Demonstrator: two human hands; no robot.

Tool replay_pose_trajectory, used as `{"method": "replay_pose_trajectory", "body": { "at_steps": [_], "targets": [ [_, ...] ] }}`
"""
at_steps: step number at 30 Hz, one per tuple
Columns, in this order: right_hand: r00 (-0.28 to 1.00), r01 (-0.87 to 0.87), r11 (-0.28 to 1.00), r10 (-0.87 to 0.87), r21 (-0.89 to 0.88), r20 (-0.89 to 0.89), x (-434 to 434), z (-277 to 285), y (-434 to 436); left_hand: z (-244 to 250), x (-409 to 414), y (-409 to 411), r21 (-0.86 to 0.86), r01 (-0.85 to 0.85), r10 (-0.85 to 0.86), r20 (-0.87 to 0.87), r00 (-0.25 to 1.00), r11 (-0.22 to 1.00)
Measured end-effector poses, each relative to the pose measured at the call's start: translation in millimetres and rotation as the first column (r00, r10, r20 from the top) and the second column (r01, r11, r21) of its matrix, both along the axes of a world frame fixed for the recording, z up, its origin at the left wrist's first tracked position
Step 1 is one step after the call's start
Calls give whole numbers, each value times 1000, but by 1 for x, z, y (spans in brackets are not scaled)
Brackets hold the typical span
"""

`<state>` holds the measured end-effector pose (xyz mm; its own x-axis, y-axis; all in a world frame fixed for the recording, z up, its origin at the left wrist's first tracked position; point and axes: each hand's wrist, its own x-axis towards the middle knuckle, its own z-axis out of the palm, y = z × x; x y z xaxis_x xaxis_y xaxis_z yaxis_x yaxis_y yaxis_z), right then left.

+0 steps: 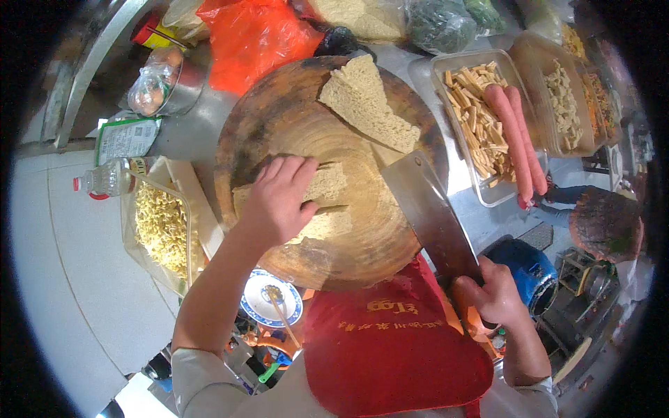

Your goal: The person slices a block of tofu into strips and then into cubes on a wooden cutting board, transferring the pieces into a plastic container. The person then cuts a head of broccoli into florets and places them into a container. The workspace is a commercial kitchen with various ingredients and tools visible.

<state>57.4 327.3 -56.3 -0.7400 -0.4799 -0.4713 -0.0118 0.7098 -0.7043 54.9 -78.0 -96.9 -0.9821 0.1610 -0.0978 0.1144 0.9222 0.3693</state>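
My left hand (285, 196) lies over pale, spongy, tofu-like pieces (330, 183) on the left of a round wooden chopping block (366, 251). Its thumb is spread from the fingers; whether they grip a piece is hidden beneath the hand. Dark gaps part the pieces to its right. In my right hand (494, 292) is the handle of a Chinese cleaver (431, 214), whose broad blade slants up over the block's right side, apart from the pieces. A larger, uneven spongy sheet (368, 102) lies at the block's far edge.
Right of the block, a plastic tub (470, 190) holds cut strips, with two pink sausages (509, 133) across it. Bean sprouts (159, 224) fill a tub at left. A red plastic bag (256, 39) touches the far edge. Below is a blue-rimmed bowl (253, 303); another person (601, 222) is at far right.
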Motion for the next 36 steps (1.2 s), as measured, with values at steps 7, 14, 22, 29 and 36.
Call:
{"method": "replay_pose_trajectory", "body": {
  "at_steps": [7,14,22,29,36],
  "targets": [
    [996,-20,996,13,86,84,-9,10,0,-3,-25,31,93,255,-261,65,963,963],
    [997,-57,996,53,72,57,-17,15,-1,5,11,-47,-109,219,-218,24,976,969],
    [983,-133,977,152,168,-106,-44,39,-11,17,17,-44,-74,120,-134,-229,964,990],
    [947,-215,964,245,156,-208,-68,70,-74,-13,46,-23,83,-156,173,-270,947,984],
    [548,-640,700,705,317,-451,-74,64,-147,-39,73,36,154,-274,314,-490,813,949]
  ]
}}
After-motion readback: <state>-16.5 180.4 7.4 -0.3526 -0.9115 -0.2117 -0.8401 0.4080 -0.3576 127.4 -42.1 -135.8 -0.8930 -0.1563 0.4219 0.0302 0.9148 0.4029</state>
